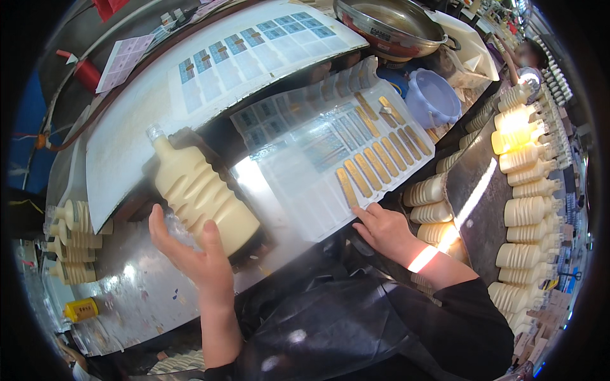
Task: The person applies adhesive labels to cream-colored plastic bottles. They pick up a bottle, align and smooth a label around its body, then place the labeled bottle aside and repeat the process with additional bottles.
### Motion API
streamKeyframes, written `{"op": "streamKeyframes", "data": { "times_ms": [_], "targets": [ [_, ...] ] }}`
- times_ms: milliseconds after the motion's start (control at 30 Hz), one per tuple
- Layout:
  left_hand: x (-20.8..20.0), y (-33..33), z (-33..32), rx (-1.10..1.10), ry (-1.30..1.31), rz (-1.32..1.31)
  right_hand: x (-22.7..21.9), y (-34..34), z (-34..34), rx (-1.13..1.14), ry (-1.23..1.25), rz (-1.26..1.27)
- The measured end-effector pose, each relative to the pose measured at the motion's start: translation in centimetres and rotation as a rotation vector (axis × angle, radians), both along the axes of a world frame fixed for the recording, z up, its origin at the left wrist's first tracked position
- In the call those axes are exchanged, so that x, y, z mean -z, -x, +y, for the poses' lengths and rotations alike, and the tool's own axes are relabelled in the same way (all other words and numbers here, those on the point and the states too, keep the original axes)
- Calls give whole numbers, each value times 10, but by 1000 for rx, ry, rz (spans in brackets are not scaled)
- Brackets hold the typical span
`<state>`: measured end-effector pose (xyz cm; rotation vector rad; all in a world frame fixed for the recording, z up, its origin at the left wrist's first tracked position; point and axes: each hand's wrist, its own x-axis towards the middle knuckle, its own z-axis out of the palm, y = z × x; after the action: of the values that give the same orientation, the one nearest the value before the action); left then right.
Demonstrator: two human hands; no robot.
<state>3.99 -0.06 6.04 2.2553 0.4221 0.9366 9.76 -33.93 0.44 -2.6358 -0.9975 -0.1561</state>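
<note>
A cream ribbed plastic bottle (pixel 206 190) with a clear cap lies at an angle on the work table, its neck over the white board. Beside its lower part is my left hand (pixel 200 260), open, thumb and fingers apart; the thumb overlaps the bottle in view, and I cannot tell if it touches. My right hand (pixel 384 233) is at the near edge of a label sheet (pixel 298 197), fingers curled, with the fingertips closed at the lower end of a gold label strip (pixel 346 188). Several more gold strips lie in rows on that sheet.
On the white board (pixel 133 152) lies another sheet of blue labels (pixel 235 44). A large metal pan (pixel 394 28) and a lilac bucket (pixel 432 98) stand at the far right. Rows of cream bottles (pixel 530 152) line the right side; more bottles (pixel 76 244) and a yellow container (pixel 81 310) are at left.
</note>
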Motion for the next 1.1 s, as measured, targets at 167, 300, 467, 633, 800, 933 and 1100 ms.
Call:
{"op": "streamKeyframes", "data": {
  "times_ms": [167, 300, 467, 633, 800, 933, 1100],
  "targets": [
    [-8, 5, -44, 201, -205, -140, 16, -10, -7, -82, 90, -77],
    [3, 4, -70, 485, -177, 18, 16, -20, -6, -146, -111, 50],
    [-1, -8, -93, 522, -205, 98, -22, -22, 37, 241, -655, 1048],
    [-5, -12, -86, 338, -310, 78, -65, -10, 81, 21, -827, 998],
    [-13, -1, -59, 253, -119, -34, -84, -23, 104, -94, -621, 821],
    [-18, 6, -34, 219, 256, -84, -55, -38, 142, -282, -682, 1184],
    [-21, 1, -4, 97, 562, -108, -71, -57, 183, -173, -697, 1308]
  ]
}}
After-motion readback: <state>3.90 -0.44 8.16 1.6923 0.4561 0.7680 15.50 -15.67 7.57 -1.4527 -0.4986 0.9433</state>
